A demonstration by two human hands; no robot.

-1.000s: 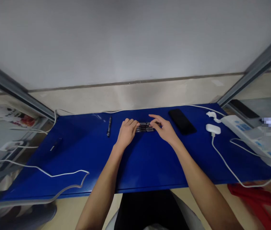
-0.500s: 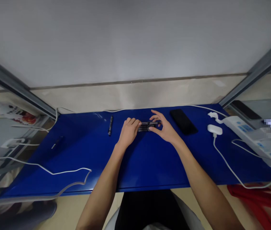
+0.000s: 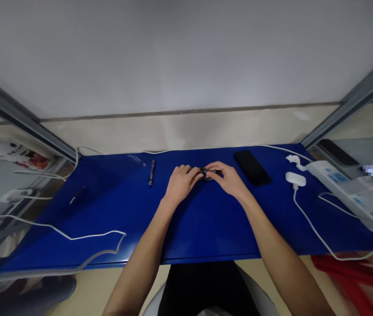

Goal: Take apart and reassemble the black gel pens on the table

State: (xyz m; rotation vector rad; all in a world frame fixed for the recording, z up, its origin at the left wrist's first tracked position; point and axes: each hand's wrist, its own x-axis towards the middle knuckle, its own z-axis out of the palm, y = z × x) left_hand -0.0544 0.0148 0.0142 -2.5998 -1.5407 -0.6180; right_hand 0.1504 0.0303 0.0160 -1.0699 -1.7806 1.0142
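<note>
Both my hands meet at the far middle of the blue table. My left hand and my right hand close around a bundle of dark pens, which shows only as a small dark patch between the fingertips. Most of the bundle is hidden by my fingers. A single dark pen lies apart on the table, left of my left hand.
A black phone lies right of my hands. A white charger with its cable and a white power strip sit at the right. White cables loop across the table's left side. A wall stands behind the table.
My hands have come together. The pens, seen spread between them before, are now gathered and mostly covered by my fingers.
</note>
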